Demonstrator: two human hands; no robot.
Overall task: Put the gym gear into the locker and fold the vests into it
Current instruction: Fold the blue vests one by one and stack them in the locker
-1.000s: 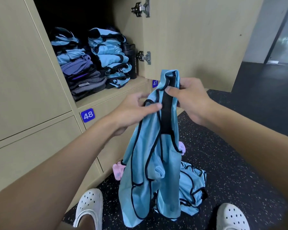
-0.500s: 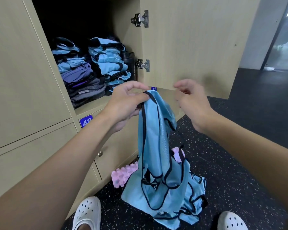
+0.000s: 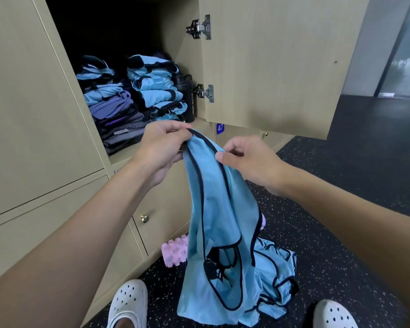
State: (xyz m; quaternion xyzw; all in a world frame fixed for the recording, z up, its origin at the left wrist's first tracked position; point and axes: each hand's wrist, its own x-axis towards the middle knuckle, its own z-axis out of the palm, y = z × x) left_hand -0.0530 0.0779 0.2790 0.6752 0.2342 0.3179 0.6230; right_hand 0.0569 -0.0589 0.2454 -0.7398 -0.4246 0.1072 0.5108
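Observation:
A light blue vest with black trim (image 3: 219, 221) hangs in front of me. My left hand (image 3: 162, 147) pinches its top edge. My right hand (image 3: 245, 159) pinches the black trim just to the right. The open locker (image 3: 137, 152) holds two stacks of folded blue vests (image 3: 156, 91) and purple and grey clothes (image 3: 115, 114), with a black bottle (image 3: 187, 98) beside them. More blue vests (image 3: 277, 278) lie crumpled on the floor behind the hanging one.
The locker door (image 3: 270, 62) stands open to the right, over the shut locker numbered 47. A pink foam roller (image 3: 174, 253) lies on the dark speckled floor against the lower lockers. My white clogs (image 3: 127, 301) show at the bottom.
My right hand let go of the vest, then came back and pinched its black trim. The vest turned and now hangs lower from my left hand.

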